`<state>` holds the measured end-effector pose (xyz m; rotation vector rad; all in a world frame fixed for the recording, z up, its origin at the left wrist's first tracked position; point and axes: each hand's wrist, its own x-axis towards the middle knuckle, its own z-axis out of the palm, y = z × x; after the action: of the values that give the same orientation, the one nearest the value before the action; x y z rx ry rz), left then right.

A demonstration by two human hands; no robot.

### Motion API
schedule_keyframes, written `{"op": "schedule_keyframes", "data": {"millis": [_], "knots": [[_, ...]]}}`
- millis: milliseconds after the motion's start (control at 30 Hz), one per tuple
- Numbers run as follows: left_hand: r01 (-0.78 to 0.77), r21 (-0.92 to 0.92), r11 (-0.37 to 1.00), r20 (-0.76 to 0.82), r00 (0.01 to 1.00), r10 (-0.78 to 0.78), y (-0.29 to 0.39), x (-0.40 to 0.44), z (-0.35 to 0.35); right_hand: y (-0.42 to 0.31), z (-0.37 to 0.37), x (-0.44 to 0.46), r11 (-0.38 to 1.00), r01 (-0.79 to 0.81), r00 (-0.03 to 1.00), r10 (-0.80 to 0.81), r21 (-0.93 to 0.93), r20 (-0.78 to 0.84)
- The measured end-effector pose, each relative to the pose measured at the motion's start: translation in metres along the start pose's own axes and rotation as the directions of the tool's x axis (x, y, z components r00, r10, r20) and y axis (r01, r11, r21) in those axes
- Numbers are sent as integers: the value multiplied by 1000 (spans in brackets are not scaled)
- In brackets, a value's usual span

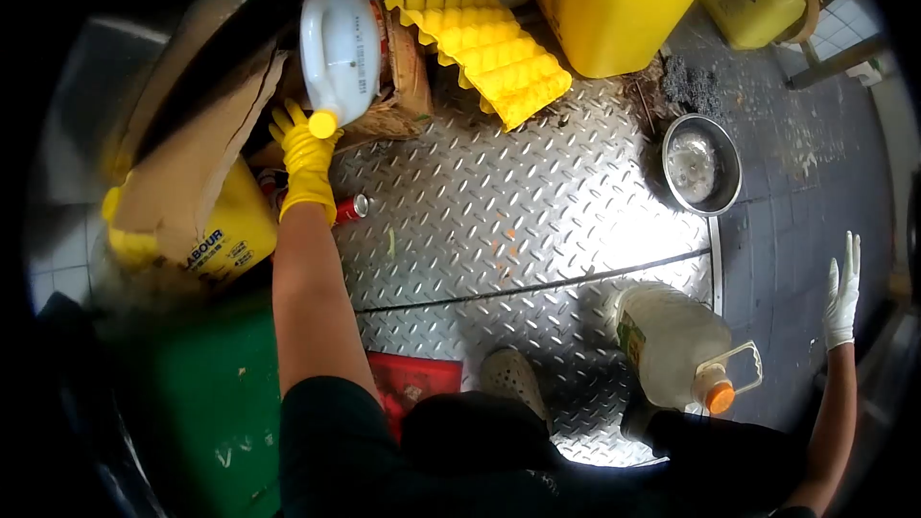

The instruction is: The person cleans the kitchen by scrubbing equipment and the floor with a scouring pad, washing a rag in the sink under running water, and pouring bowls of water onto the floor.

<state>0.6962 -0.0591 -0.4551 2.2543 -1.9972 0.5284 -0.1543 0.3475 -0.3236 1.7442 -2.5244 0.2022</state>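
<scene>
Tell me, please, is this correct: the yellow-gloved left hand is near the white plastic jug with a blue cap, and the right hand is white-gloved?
Not entirely. In the head view, the white plastic jug has a yellow cap, not blue. The rest holds: the yellow-gloved left hand is near this jug and the right hand is white-gloved.

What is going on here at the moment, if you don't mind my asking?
A person has their yellow-gloved left hand among the clutter, right beside a yellow-capped white jug and close to some cardboard; whether it touches the jug is hard to tell. A red can lies by that wrist. The white-gloved right hand is held out to the side, open and without anything in it. A big clear bottle and a metal bowl are on the floor.
</scene>
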Motion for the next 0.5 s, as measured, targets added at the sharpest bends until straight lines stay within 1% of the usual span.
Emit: {"op": "schedule_keyframes", "data": {"millis": [33,67,133,200,233,267,300,400,433,467,500], "knots": [[41,-52,998,14,999,-40,3,-13,-12,-1,-1,-1,1000,25,1000,-24,14,-6],[57,-168,984,0,998,-58,8,-35,-23,-2,-2,0,999,47,999,-46,27,-14],[-26,-280,960,-90,996,0,8,-73,-23,-2,-1,2,995,69,997,-68,66,-28],[-132,-445,886,-204,978,43,12,-106,-25,0,3,2,991,72,997,-68,116,-33],[-95,-671,736,-157,988,-16,27,-123,-47,2,7,2,989,70,997,-65,131,-41],[-49,-847,530,-94,994,-58,47,-137,-74,6,12,2,987,68,997,-62,144,-48],[-53,-895,443,-112,988,-108,62,-143,-89,8,15,2,985,68,997,-60,157,-56],[49,-983,179,1,965,-264,95,-119,-136,-1,14,7,979,74,997,-65,192,-52],[79,-950,304,-9,960,-278,89,-96,-128,-5,14,10,978,86,996,-77,190,-53],[135,-867,480,9,967,-255,87,-74,-132,-8,13,13,977,97,995,-88,188,-56],[345,-913,218,275,915,-296,97,-56,-138,-11,12,16,977,108,993,-98,187,-60]]}}
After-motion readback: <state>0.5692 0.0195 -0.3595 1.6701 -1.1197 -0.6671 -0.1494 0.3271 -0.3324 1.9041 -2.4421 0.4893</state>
